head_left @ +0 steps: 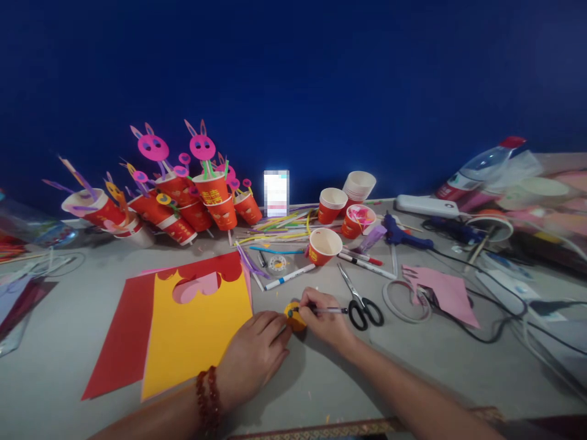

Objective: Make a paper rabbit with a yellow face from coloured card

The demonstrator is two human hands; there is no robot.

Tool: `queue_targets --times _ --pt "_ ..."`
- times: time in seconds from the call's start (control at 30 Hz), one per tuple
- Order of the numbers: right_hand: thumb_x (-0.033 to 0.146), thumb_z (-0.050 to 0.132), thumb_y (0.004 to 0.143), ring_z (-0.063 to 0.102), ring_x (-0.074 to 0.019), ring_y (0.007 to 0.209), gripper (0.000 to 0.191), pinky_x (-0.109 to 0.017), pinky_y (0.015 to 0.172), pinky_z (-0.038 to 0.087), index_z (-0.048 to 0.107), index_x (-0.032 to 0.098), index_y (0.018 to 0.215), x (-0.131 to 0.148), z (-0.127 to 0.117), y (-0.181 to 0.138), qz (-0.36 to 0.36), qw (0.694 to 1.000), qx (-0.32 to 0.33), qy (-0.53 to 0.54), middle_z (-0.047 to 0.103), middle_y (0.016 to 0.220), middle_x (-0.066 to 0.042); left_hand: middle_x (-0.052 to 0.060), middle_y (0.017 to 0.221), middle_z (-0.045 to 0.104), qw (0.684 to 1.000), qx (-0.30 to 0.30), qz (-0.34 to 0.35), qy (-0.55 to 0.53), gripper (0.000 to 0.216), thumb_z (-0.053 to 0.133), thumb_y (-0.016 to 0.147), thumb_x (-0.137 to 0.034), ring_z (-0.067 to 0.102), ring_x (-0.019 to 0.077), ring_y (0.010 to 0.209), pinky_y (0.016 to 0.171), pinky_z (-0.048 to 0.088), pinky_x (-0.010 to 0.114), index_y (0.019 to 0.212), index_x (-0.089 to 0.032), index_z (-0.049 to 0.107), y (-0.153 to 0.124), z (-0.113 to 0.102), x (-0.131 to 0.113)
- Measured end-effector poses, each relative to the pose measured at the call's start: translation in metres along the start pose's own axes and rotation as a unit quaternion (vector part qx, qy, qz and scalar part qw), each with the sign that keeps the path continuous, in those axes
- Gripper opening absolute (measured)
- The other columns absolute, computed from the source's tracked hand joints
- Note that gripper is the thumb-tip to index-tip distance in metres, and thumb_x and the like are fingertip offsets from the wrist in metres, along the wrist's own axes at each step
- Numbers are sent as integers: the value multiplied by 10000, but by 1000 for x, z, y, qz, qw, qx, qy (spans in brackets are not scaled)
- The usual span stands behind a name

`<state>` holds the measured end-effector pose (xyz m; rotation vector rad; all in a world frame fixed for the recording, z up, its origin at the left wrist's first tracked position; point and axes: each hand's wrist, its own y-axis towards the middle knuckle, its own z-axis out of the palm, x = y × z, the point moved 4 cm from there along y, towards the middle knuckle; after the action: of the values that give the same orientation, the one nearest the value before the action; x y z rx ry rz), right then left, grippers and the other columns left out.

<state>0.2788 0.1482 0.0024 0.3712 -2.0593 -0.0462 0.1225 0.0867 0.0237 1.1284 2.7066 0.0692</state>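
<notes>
A small round yellow paper piece (296,318) with dark blue-green marks lies low over the table between my hands. My left hand (257,348), wearing a dark red bead bracelet, has its bent fingers closed at the left edge of this piece. From the right, my right hand (326,321) grips a slim pen (337,310) whose tip is at the yellow piece. Just beyond that hand lie black-handled scissors (360,304), blades partly spread. Under and beside my left forearm are yellow paper sheets (192,336) and red paper sheets (123,330).
Red paper cups with pink rabbit faces (202,148) stand at the back left. Behind my hands are plain cups (324,245), markers (290,277) and pipe cleaners (279,229). Rightward lie a tape roll (406,300), pink paper (447,293), a blue glue gun (403,233) and cables.
</notes>
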Motion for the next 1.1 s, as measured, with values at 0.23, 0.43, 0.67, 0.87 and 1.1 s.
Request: queue_targets --times 0.23,0.43,0.67,0.87,1.1 --pt "153 489 729 465 -121 522 132 -235 524 345 489 206 608 -1 0 -1 -4 1000 -6 17 522 553 36 99 1189 633 1000 -6 4 4 312 619 883 -205 562 269 1117 973 500 424 1185 -135 587 -1 -2 0" --pt "158 487 747 417 -113 502 157 -234 496 312 474 209 599 -6 0 -3 11 999 -33 40 483 529 42 100 1196 634 1000 -6 2 2 312 626 880 -210 562 265 1121 974 502 420 1181 -134 589 -1 -3 0" --pt "145 491 738 421 -118 514 147 -232 492 314 483 211 607 -3 -1 -2 13 999 -25 33 491 537 39 95 1202 631 1000 -13 3 5 325 615 891 -217 558 266 1128 980 496 417 1204 -140 580 -1 0 0" --pt "160 489 737 431 -130 512 144 -249 509 319 473 221 608 -4 0 -2 18 999 -23 25 494 542 35 91 1189 636 1000 -6 -1 2 317 625 882 -216 565 265 1118 974 498 418 1189 -147 584 0 -1 0" --pt "162 488 741 451 -126 523 136 -246 527 331 484 214 616 -5 0 -2 4 1000 -20 8 512 555 35 98 1189 635 1000 -9 2 0 314 613 889 -215 564 265 1123 968 499 421 1194 -149 579 -1 -2 -1"
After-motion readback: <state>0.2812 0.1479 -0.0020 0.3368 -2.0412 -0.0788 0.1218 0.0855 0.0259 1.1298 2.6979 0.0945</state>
